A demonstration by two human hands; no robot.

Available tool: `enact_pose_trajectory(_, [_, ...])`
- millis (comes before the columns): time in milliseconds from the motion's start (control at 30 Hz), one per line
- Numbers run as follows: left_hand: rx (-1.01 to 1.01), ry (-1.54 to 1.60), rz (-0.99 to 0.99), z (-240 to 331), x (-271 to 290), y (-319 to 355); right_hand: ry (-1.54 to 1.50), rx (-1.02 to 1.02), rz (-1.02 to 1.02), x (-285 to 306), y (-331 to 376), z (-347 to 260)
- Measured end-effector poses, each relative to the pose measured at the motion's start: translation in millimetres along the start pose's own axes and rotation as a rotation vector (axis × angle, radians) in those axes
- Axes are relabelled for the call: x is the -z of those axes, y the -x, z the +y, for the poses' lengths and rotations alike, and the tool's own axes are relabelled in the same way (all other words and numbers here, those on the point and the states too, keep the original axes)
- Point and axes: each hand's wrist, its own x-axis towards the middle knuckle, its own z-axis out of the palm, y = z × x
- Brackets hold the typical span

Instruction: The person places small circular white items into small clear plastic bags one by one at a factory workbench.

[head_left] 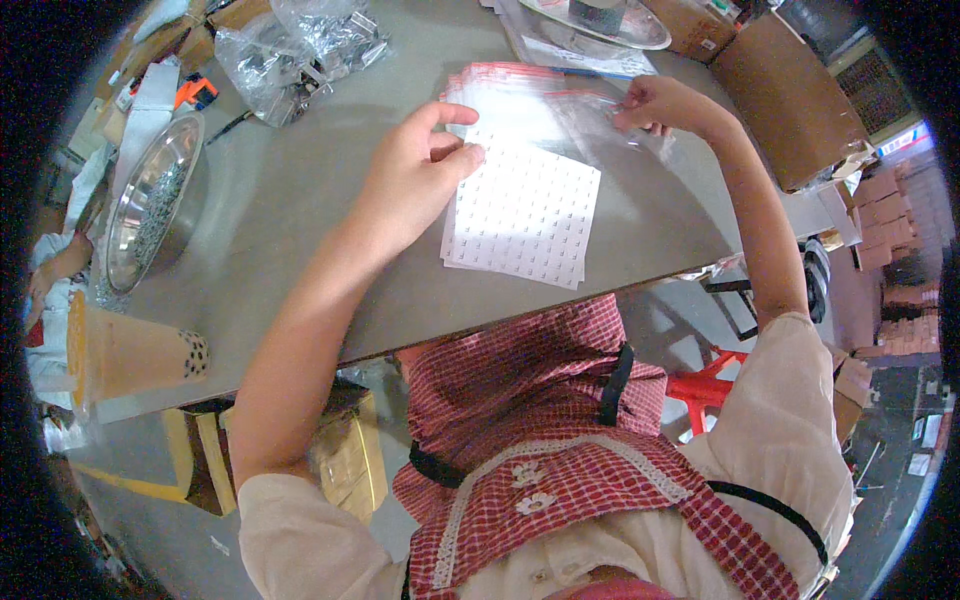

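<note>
A stack of clear zip bags with red seal strips [505,82] lies on the grey table. Over its near part rest white label sheets [525,215] printed with rows of small marks. My left hand [425,170] is at the left edge of the stack and sheets, index finger and thumb apart, their tips touching there. My right hand [662,105] has its fingers pinched on the right side of a clear plastic zip bag [590,115], which stretches from the stack toward it. The fingertips on that bag are partly hidden.
At left stand a metal bowl of small grey metal parts [155,215] and a lidded drink cup [140,350]. Bagged metal pieces [300,60] lie farther back. A metal tray [600,25] and cardboard boxes [790,100] are at back right. Another person's arm [60,265] shows far left.
</note>
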Motion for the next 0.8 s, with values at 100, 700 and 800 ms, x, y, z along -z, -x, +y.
enact_pose_trajectory(100, [-0.003,0.009,-0.044,-0.3,-1.3,0.6,-0.010,0.021,0.103,4.8,15.5,14.6])
enact_pose_trajectory(700, [-0.038,0.030,-0.097,-2.9,-8.9,4.0,0.149,0.859,0.421,-64.0,81.9,-146.6])
enact_pose_trajectory(800, [-0.023,0.070,-0.105,-0.9,-12.3,3.7,0.164,0.864,0.453,-66.0,88.3,-149.1])
